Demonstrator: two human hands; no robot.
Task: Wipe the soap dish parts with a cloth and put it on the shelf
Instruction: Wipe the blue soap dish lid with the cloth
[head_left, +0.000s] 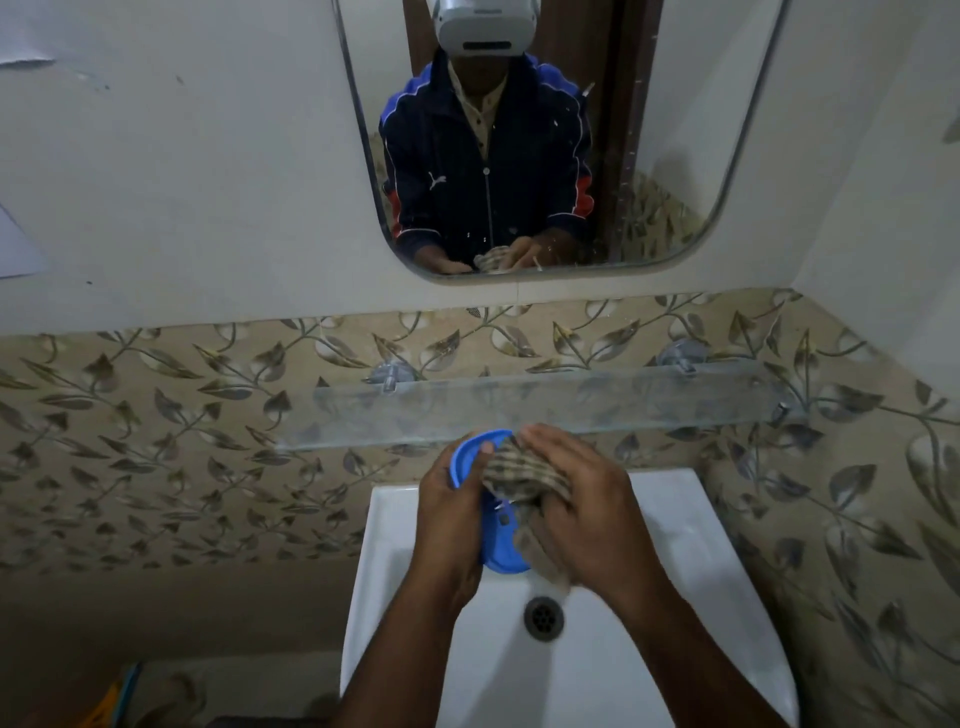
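A blue plastic soap dish (470, 454) is held upright over the white sink, my left hand (447, 514) gripping its left edge. My right hand (576, 504) presses a checked brown cloth (519, 475) against the dish's inner face, covering its middle. The dish's lower end (501, 558) shows below the cloth. A glass shelf (571, 402) runs along the tiled wall just behind my hands, with nothing on it.
The white sink (691, 597) has its drain (543, 617) below my hands. A mirror (675, 156) hangs above the shelf and reflects a person in a dark jacket. Two metal brackets (683, 358) hold the shelf. Leaf-patterned tiles cover the wall.
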